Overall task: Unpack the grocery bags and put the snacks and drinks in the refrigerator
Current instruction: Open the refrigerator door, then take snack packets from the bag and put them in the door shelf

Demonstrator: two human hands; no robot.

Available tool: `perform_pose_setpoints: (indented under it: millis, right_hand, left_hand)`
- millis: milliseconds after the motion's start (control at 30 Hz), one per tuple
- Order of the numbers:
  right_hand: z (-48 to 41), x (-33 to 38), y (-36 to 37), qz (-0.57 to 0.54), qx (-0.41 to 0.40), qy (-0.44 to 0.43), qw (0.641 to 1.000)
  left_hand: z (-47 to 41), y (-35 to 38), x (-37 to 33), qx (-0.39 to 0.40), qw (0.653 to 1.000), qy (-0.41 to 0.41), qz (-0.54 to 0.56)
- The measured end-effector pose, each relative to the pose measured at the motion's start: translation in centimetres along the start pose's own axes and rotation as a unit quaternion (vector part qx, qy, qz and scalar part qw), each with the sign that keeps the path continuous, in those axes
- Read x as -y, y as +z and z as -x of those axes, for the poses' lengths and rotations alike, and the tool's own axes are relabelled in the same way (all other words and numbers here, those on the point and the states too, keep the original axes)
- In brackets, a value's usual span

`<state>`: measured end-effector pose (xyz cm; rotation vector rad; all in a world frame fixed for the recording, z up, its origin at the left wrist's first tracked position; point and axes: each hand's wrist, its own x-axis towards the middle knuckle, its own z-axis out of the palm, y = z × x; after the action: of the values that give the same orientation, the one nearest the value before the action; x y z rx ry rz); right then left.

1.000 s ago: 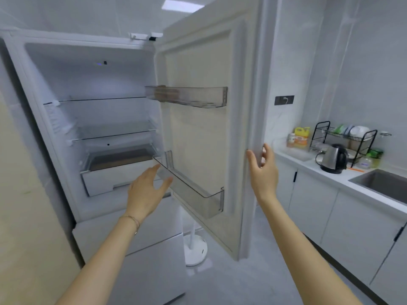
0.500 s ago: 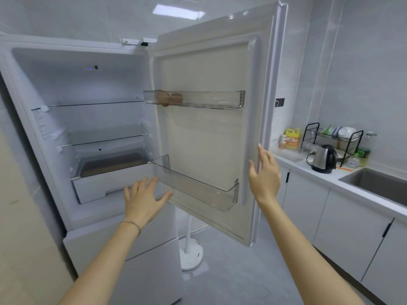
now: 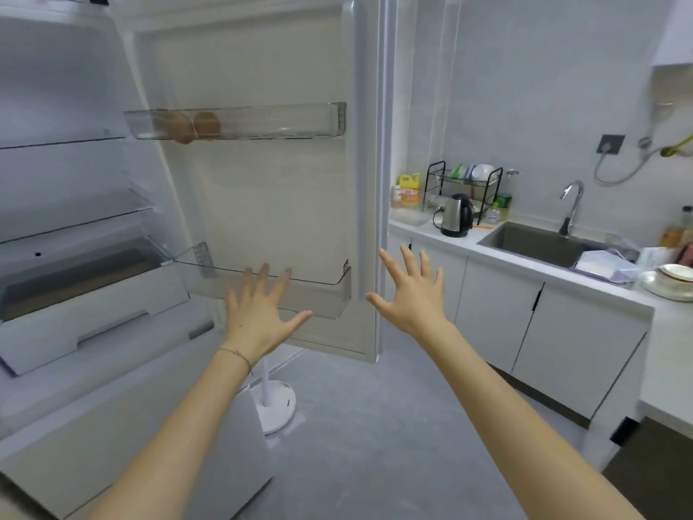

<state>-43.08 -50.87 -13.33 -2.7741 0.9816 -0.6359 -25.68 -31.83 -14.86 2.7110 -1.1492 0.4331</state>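
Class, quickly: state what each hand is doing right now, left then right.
Left hand: open, fingers spread, holding nothing.
Right hand: open, fingers spread, holding nothing.

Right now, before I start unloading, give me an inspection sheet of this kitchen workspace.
Surface: white countertop, busy around the sink.
Job's things: refrigerator door open; upper door bin holds two brown round items, perhaps eggs; bags, snacks, drinks: nothing seen.
Clutter: kettle, dish rack, yellow bottle, stacked plates on the counter.
Hands: left hand and right hand open, fingers spread, holding nothing.
Cables: grey hose hanging from a wall socket.
Surroundings: faucet, white cabinets, round stand base on the floor.
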Motion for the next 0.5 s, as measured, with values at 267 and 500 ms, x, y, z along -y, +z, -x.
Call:
perform_pose_setpoints:
  millis: [267, 500]
  right_hand:
    - [4.8, -8.1, -2.8, 0.045, -0.012, 0.118, 0.992]
    - [8.3, -17.2, -6.8, 0.071, -0.033, 0.186, 0.979]
  left_hand:
    - [-1.0, 1.4, -11.2, -0.059, 0.981, 0.153, 0.104]
    - [-1.9, 2.7, -21.6, -0.056, 0.948, 0.275, 0.147]
